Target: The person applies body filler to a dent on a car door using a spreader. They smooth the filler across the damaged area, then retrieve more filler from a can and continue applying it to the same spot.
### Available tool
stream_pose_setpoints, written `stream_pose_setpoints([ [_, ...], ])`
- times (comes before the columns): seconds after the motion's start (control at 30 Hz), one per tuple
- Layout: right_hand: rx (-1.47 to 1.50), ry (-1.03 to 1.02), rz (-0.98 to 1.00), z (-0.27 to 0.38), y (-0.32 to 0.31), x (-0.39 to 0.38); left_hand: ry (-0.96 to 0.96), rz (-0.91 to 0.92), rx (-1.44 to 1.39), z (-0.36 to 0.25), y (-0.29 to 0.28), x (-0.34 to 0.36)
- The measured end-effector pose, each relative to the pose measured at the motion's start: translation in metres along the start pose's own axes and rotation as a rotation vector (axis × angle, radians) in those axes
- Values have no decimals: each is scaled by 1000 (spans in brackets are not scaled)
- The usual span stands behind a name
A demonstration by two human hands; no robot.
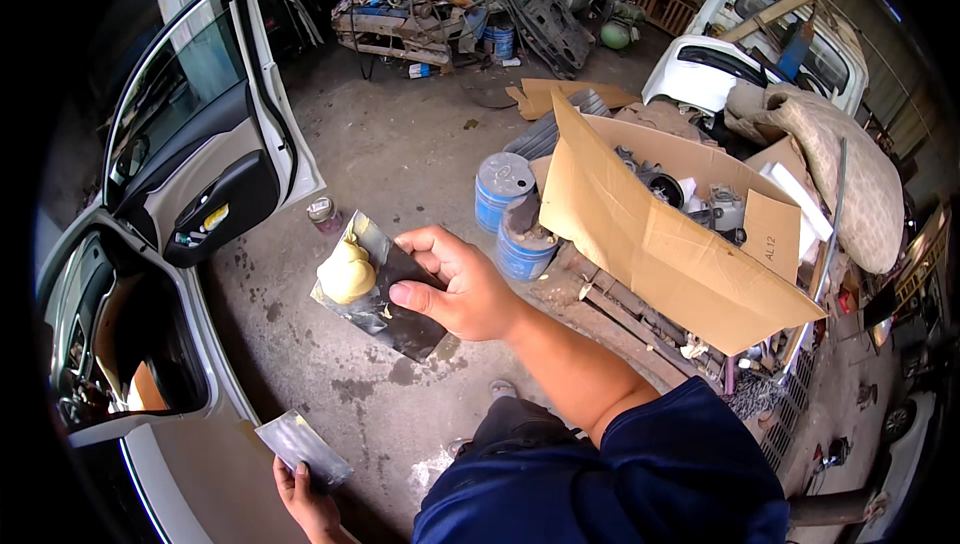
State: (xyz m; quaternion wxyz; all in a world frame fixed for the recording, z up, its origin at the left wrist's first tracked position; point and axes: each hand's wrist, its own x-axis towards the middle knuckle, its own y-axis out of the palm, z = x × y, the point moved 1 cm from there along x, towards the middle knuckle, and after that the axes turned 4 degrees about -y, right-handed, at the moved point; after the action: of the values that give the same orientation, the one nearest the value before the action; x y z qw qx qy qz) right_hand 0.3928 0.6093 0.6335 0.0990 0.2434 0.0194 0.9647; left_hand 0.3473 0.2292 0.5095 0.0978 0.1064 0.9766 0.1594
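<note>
While the car door point(222, 184) stands swung open at far left, likely for access, the left hand point(308, 506) at near left grasps a flat grey plate point(308, 452) by its near end, probably to leave the far edge free. Mid-scene, a cream paste lump point(347, 274) sits on the left part of a dark board point(405, 329); the right hand point(462, 289) grips the right side, thumb on top, presumably keeping skin off the paste. Farther right, blue drums point(500, 206) stand beside an open cardboard box point(640, 234), seemingly storing parts.
</note>
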Motion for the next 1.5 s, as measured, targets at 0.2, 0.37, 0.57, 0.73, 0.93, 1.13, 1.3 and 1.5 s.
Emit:
stream_pose_setpoints([
  [0.2,-441,-262,-50,37,-57,-15,15,110,17,13,66,27],
  [0.37,537,74,-1024,-4,-184,40,-13,194,27,12,100,24],
  [0.57,350,129,-456,-75,-77,23,-20,167,-48,7,128,16],
  [0.73,339,335,-350,-98,-63,-4,-90,24,-160,11,138,12],
  [0.93,139,324,-180,-109,-36,-20,-114,-21,-214,26,145,21],
  [1.13,-260,186,-43,-96,-7,-23,-189,-69,-280,8,180,16],
  [1.3,-251,164,17,-70,8,-22,-220,-97,-351,15,176,28],
  [1.5,-483,-317,337,-66,47,-22,95,-193,-209,13,173,26],
])
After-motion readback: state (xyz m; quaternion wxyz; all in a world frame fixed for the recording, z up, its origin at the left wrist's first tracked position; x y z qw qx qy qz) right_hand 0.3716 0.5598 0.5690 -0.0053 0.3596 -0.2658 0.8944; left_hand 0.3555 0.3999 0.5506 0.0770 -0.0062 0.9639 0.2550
